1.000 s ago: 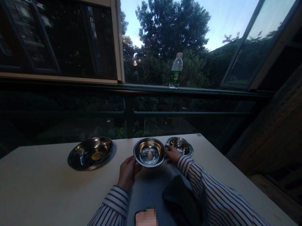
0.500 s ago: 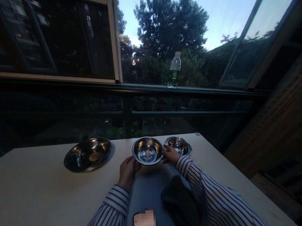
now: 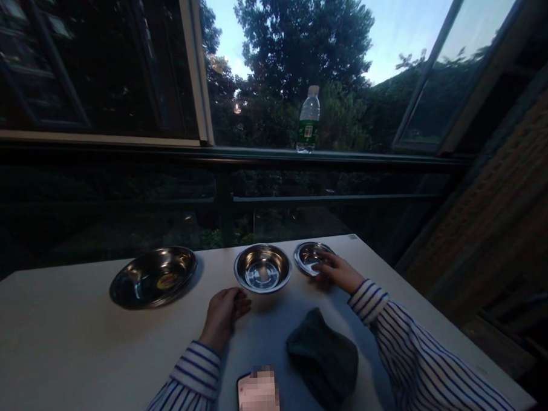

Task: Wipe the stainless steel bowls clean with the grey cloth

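Three steel bowls stand in a row on the white table [image 3: 58, 360]: a large one [image 3: 153, 277] at the left, a middle one [image 3: 262, 268], and a small one [image 3: 310, 256] at the right. My right hand [image 3: 338, 271] grips the near right rim of the small bowl, fingers curled over it. My left hand [image 3: 223, 311] rests on the table just before the middle bowl, fingers loosely bent, holding nothing. Both arms wear striped sleeves.
A dark folded cloth [image 3: 324, 361] lies on a grey mat [image 3: 271, 339] near me, beside a phone [image 3: 257, 397]. A water bottle [image 3: 308, 119] stands on the railing [image 3: 326, 158] beyond the table. The table's right edge falls away beside a brick wall.
Both hands have let go of the middle bowl, which now sits on the table. My right hand moved right onto the small bowl; my left hand drew back toward me.
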Available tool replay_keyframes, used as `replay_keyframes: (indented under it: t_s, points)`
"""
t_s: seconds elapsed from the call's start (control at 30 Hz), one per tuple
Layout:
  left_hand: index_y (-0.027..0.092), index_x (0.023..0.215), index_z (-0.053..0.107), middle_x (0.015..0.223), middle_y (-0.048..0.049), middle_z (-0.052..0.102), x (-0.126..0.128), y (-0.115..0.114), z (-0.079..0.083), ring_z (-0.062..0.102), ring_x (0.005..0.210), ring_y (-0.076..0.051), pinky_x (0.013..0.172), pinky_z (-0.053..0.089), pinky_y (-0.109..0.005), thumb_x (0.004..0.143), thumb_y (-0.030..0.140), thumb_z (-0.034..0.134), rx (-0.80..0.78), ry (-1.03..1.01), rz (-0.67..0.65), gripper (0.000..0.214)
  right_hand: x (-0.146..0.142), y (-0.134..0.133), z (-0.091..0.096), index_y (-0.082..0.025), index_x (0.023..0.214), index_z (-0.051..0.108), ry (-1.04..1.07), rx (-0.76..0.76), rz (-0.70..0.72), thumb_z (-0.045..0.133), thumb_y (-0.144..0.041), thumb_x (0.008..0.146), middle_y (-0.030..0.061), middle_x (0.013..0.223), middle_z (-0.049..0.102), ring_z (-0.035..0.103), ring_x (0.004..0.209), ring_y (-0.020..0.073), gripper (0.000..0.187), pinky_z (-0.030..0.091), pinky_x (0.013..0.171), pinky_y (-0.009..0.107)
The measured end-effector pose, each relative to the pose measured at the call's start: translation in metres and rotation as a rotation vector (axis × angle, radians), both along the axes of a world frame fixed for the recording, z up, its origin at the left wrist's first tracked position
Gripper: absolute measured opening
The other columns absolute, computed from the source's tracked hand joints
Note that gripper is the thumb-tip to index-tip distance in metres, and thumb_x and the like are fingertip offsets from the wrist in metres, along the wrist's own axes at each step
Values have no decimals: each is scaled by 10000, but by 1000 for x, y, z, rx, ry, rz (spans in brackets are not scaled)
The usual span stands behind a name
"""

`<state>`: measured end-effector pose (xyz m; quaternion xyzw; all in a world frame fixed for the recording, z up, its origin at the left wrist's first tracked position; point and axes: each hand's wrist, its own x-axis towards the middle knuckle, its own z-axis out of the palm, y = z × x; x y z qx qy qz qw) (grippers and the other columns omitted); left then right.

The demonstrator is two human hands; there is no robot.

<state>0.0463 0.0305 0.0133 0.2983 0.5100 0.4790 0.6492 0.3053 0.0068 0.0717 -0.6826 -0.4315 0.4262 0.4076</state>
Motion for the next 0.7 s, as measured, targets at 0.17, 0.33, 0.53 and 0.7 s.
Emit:
replay_keyframes:
  t_s: [0.17,0.33,0.53,0.7]
  points:
    - [71,658,634,560,-48,613,9,-21,19,518,423,-88,422,398,-204,704,222,608,8,63,-255,160,37,-7,10,-121,1171,515,-21,41,-122,498,-133,793,99,909,662,619,638,118,379,418,437,164]
    - [78,754,651,696,-95,662,42,-31,31,601,570,-146,541,453,-263,731,218,589,10,59,-429,155,62,-6,5,-94,1090,564,-38,47,-201,472,-137,797,120,923,661,612,624,109,310,402,440,166]
    - [89,869,623,796,-102,649,82,-26,23,608,677,-158,640,460,-289,733,209,602,-4,67,-493,183,83,5,-5,-106,1041,585,-90,9,-249,497,-196,824,114,922,658,619,667,119,251,435,510,196]
    - [101,1018,556,940,-108,604,111,-11,8,588,766,-146,664,457,-267,780,214,555,13,94,-430,264,94,18,-11,-140,1089,529,-127,-42,-247,506,-305,865,71,1052,573,583,857,162,279,497,717,338]
